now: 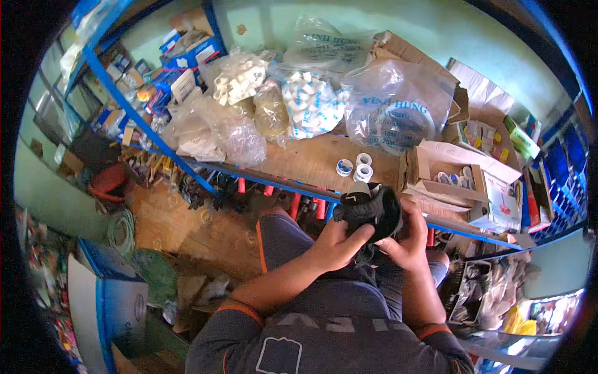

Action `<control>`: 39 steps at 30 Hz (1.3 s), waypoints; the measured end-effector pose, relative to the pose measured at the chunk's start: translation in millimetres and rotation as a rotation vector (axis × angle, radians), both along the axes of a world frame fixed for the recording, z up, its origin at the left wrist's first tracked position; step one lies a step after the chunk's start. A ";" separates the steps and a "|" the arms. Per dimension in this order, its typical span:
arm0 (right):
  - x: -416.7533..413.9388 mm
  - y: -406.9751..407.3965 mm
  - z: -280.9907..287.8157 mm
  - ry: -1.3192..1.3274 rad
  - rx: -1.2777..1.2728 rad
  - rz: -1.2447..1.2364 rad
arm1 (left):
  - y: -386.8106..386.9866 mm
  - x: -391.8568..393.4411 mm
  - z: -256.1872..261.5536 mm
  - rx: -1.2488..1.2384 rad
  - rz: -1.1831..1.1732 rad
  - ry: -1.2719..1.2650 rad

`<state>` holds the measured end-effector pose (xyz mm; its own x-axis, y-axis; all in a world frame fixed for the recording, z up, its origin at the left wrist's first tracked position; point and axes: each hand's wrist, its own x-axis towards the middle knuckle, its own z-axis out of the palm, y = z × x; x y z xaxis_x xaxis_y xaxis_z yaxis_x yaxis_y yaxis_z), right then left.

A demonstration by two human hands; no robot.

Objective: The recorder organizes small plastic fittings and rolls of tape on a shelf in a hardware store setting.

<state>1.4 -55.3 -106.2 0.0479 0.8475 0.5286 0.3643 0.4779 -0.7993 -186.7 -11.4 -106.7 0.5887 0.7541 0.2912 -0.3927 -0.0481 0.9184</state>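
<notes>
A black hollow item [371, 210] with a round dark opening and a pale patch on top is held between both hands, above my lap. Its exact kind cannot be made out. My left hand [341, 245] grips its near left side, the thumb lying along it. From the right, my right hand [409, 233] holds the rim, with fingers behind and thumb in front. Just beyond the item, three small white spools of tape [363, 173] sit close together on the wooden shelf [294, 156]. An open cardboard box [448, 189] to their right contains several similar spools.
Clear plastic bags of white pipe fittings [313, 105] and a large bag of coiled hose [392, 112] line the shelf's back. A blue metal frame [149, 133] slants up at left. Red-ended items [295, 205] hang below the shelf edge. A blue-and-white carton [112, 304] stands lower left.
</notes>
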 end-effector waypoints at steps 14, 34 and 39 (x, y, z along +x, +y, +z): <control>-22.9 13.3 11.2 0.531 -0.173 0.167 | 8.1 19.3 -32.2 0.392 0.390 0.278; 7.1 8.2 -23.3 0.813 -0.438 0.373 | 54.9 -17.3 -30.9 0.170 0.237 0.424; 14.3 4.2 -21.2 1.017 -0.482 0.097 | 69.0 -42.9 1.3 0.382 0.595 0.337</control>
<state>15.7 -51.1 -127.4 0.1923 0.9761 -0.1016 -0.5824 0.0302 -0.8123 -229.6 57.6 -105.4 0.2199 0.8541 0.4714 0.0951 -0.4996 0.8610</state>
